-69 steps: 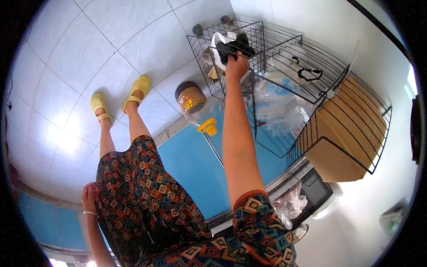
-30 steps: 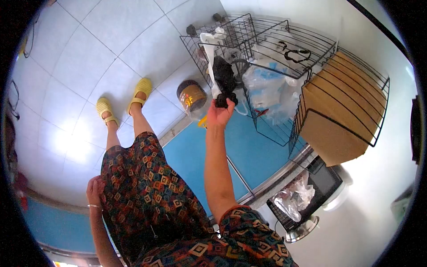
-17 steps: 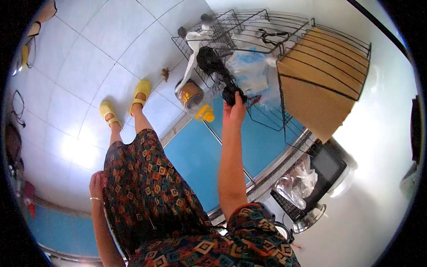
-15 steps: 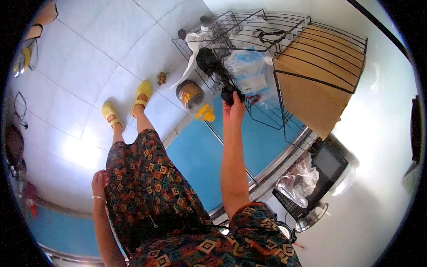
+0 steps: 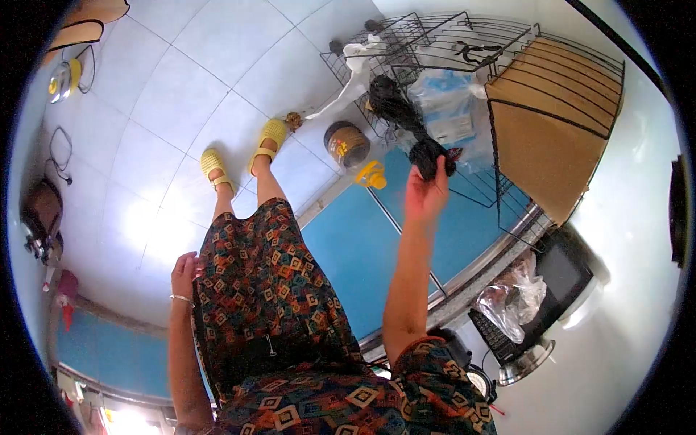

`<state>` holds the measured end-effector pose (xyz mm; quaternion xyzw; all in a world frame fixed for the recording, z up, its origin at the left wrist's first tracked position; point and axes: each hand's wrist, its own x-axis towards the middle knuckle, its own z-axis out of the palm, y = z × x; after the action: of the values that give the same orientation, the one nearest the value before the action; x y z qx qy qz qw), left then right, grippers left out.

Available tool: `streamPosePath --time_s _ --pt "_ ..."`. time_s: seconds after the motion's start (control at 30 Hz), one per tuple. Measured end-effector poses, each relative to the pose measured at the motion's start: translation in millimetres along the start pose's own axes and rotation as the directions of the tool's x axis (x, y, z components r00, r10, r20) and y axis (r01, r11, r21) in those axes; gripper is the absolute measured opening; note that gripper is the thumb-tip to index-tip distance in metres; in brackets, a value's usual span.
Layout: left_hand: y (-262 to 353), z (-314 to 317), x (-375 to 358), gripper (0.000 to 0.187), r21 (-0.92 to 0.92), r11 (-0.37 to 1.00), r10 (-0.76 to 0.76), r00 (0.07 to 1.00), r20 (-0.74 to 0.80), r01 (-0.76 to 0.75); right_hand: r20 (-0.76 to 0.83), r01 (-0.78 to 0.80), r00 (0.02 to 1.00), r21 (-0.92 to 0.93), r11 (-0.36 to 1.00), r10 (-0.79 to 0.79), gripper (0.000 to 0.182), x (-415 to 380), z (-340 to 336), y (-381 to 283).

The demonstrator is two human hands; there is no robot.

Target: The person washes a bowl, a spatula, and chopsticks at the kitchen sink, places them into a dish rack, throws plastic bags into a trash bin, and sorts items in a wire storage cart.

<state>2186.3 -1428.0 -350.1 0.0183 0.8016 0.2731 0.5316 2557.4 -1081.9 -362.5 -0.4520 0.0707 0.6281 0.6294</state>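
Note:
My right hand (image 5: 426,194) is closed on the gathered end of a black plastic bag (image 5: 395,101). The bag stretches from my fingers back to the wire rack (image 5: 507,119), where clear and blue plastic packaging (image 5: 444,109) lies beside it. A large dark-bodied jar with a yellow cap (image 5: 346,145) stands left of the bag, near the blue cabinet doors (image 5: 348,225). My left hand (image 5: 186,274) hangs by the patterned dress, fingers loosely bent and apart, with nothing visible in it.
A brown cardboard sheet (image 5: 547,152) sits in the rack's right side. Crumpled clear plastic (image 5: 511,297) lies on a black appliance (image 5: 562,272) on the counter. White strips (image 5: 355,76) hang from the rack's left end. A cable (image 5: 58,156) lies on the tiled floor.
The whole view has shifted, so things appear further right. My right hand has drawn the bag's end a little further to the right relative to the rack. The left hand stays by the dress.

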Motion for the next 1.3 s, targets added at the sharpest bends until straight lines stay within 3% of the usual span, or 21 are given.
streamPosePath --time_s 0.03,0.13,0.17,0.27,0.33,0.4,0.43,0.5,0.53,0.57,0.63,0.7,0.8,0.83,0.87,1.03,1.17,1.2,1.23,1.27,1.3 --pt "7 1 -2 0.027 0.074 0.997 0.024 1.0 0.021 -0.025 0.087 -0.023 0.996 -0.011 1.0 0.024 0.016 -7 -8 -6" --pt "20 16 7 0.026 0.185 0.971 0.144 0.988 0.047 -0.15 -0.005 0.085 0.996 -0.305 0.949 -0.091 0.02 -50 19 -10" --pt "34 27 7 0.024 0.216 0.96 0.171 0.984 0.055 -0.179 0.031 0.075 0.997 -0.371 0.926 -0.068 0.025 -64 22 -13" --pt "85 69 -12 0.021 0.302 0.854 0.394 0.906 0.155 -0.423 0.133 -0.005 0.986 -0.557 0.83 0.096 0.025 -100 15 -27" --pt "107 93 -25 0.024 0.372 0.712 0.54 0.803 0.253 -0.596 0.139 -0.011 0.972 -0.773 0.634 0.187 0.022 -134 24 -33" --pt "153 121 -51 0.037 0.45 0.604 0.552 0.753 0.36 -0.658 0.209 -0.016 0.902 -0.858 0.513 0.378 0.026 -161 25 -40" --pt "170 132 -63 0.044 0.453 0.483 0.621 0.658 0.427 -0.75 0.232 0.036 0.88 -0.903 0.429 0.414 0.029 -176 38 -44" --pt "199 150 -84 0.057 0.417 0.196 0.703 0.423 0.571 -0.888 0.308 0.185 0.831 -0.938 0.293 0.462 0.033 -198 54 -53" --pt "207 155 -98 0.07 0.371 0.211 0.675 0.41 0.613 -0.904 0.36 0.276 0.798 -0.931 0.238 0.484 0.035 -205 57 -59" --pt "214 155 -108 0.071 0.366 0.151 0.668 0.368 0.647 -0.918 0.408 0.366 0.762 -0.912 0.185 0.503 0.037 -214 59 -65" --pt "229 151 -132 0.07 0.347 0.081 0.642 0.315 0.699 -0.935 0.522 0.507 0.678 -0.842 0.184 0.517 0.04 -235 62 -72" --pt "241 138 -149 0.072 0.3 -0.064 0.615 0.199 0.763 -0.952 0.614 0.605 0.568 -0.763 0.229 0.548 0.045 -258 78 -76" --pt "259 125 -184 0.073 0.203 -0.176 0.557 0.072 0.827 -0.963 0.792 0.736 0.468 -0.595 0.324 0.392 0.045 -289 85 -77" --pt "265 123 -197 0.073 0.17 -0.176 0.539 0.049 0.841 -0.97 0.76 0.694 0.48 -0.634 0.341 0.437 0.041 -296 93 -82" --pt "269 120 -209 0.073 0.143 -0.165 0.518 0.038 0.854 -0.976 0.781 0.708 0.491 -0.616 0.347 0.384 0.04 -303 95 -85" --pt "285 130 -224 0.055 -0.102 -0.247 0.57 -0.229 0.789 -0.964 0.83 0.756 0.53 -0.556 0.346 0.174 0.035 -330 111 -106" --pt "301 165 -243 0.047 0.079 -0.258 0.56 -0.082 0.824 -0.963 0.789 0.76 0.608 -0.546 0.353 -0.09 0.032 -334 108 -128" --pt "310 178 -262 0.046 0.053 -0.338 0.544 -0.149 0.826 -0.94 0.77 0.763 0.617 -0.534 0.364 -0.164 0.031 -335 106 -133" --pt "312 191 -264 0.045 0.013 -0.293 0.549 -0.157 0.821 -0.956 0.731 0.778 0.625 -0.554 0.296 -0.274 0.03 -334 102 -138" --pt "313 202 -267 0.044 -0.011 -0.247 0.559 -0.152 0.815 -0.969 0.696 0.783 0.62 -0.519 0.343 -0.362 0.027 -334 98 -142" --pt "317 215 -275 0.039 -0.054 -0.343 0.511 -0.235 0.827 -0.938 0.66 0.749 0.661 -0.554 0.362 -0.357 0.029 -334 93 -151"
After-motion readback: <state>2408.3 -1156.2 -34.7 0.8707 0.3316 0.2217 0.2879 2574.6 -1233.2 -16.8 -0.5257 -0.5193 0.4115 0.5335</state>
